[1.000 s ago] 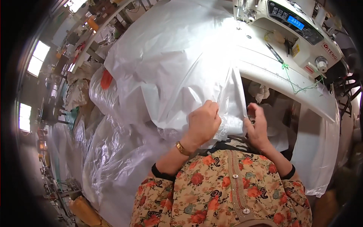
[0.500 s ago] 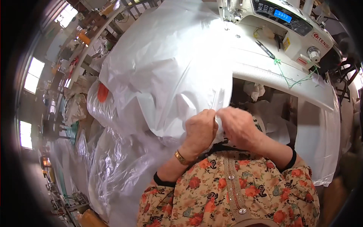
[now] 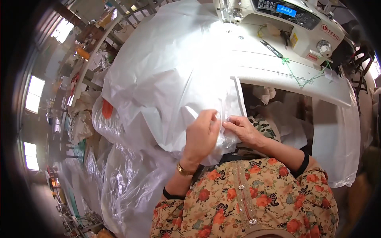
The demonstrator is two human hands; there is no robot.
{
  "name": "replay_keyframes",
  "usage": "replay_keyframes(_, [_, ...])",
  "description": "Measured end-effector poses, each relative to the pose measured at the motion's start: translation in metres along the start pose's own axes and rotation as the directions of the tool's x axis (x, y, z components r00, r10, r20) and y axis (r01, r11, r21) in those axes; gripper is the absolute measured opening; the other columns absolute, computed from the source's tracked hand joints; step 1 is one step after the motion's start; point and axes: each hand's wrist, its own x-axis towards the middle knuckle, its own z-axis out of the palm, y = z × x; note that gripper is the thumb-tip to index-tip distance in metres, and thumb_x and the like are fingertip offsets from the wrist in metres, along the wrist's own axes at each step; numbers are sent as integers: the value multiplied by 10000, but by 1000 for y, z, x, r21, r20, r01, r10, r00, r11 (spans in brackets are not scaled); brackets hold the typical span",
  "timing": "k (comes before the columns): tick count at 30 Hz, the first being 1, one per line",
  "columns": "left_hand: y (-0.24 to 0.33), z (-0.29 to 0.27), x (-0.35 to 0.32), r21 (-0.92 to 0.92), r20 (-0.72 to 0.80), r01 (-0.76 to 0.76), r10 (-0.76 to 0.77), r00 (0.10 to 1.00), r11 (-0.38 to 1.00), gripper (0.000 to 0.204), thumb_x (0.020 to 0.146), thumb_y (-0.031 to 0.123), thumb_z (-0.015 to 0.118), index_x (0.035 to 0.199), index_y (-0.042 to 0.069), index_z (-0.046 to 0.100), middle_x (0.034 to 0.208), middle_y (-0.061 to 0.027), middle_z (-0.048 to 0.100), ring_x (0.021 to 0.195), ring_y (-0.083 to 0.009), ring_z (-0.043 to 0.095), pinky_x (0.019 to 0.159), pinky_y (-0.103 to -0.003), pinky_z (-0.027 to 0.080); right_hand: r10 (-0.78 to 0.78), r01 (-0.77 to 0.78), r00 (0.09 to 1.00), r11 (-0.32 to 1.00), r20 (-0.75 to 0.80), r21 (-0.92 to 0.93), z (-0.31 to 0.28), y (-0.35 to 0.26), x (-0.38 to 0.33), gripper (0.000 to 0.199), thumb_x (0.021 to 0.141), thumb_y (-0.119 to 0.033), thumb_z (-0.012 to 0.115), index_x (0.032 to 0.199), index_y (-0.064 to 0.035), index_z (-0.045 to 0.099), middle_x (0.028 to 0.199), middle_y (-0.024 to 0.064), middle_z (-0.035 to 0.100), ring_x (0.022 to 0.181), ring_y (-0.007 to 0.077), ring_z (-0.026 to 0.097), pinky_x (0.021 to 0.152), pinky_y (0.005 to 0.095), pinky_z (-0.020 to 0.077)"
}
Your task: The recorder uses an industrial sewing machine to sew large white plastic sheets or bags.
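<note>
Gripping the near edge of the white plastic sheet [image 3: 170, 79], the left hand [image 3: 201, 135] and right hand [image 3: 243, 130] pinch it closed, fingertips almost touching. The sheet drapes over the white table [image 3: 285, 75] in front of the sewing machine [image 3: 285, 18]. Scissors [image 3: 272, 47] lie beside the machine base.

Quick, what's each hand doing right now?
Left hand: shut, pinching the white plastic sheet.
Right hand: shut, pinching the same sheet's edge.
</note>
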Motion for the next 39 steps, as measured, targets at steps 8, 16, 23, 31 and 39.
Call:
replay_keyframes(8, [-22, 13, 22, -501, 305, 388, -262, 916, 774, 222, 909, 149, 702, 979, -42, 613, 737, -29, 636, 630, -61, 572, 540, -224, 452, -83, 87, 996, 989, -34, 121, 16, 12, -3, 272, 975, -259, 639, 861, -12, 623, 784, -41, 552, 699, 28, 460, 591, 221, 378])
replay_keyframes(16, [-27, 18, 31, -671, 496, 582, -306, 813, 458, 157, 889, 92, 727, 895, 0, 599, 701, -2, 623, 570, -41, 543, 484, -186, 405, -40, 16, 996, 963, -82, -270, 22, 9, -11, 332, 961, -246, 643, 761, 19, 628, 630, 17, 569, 600, 64, 488, 521, 283, 406])
replay_keyframes(23, [-22, 17, 32, -636, 475, 576, -328, 817, 514, 160, 889, 114, 733, 862, 11, 613, 675, 16, 588, 538, -33, 497, 448, -191, 357, -302, 241, 953, 809, -28, -536, 23, 3, -15, 323, 962, -233, 622, 762, 20, 623, 603, 136, 574, 546, 217, 579, 532, 364, 435])
replay_keyframes(31, [-28, 6, 37, -625, 617, 697, -324, 717, 351, 158, 891, 137, 737, 840, 41, 622, 637, 52, 522, 490, -25, 416, 419, -194, 298, -237, 207, 971, 880, -18, -428, 19, 9, -16, 304, 971, -237, 614, 828, 27, 659, 619, 126, 590, 557, 170, 553, 558, 330, 452])
replay_keyframes(39, [-30, 5, 35, -688, 473, 507, -210, 856, 519, 142, 902, 133, 731, 847, 77, 613, 699, 49, 561, 585, -33, 468, 545, -188, 375, -46, 43, 997, 998, 59, 43, 16, 13, -18, 309, 1011, -249, 577, 943, 40, 665, 815, 11, 645, 747, 61, 558, 663, 251, 474])
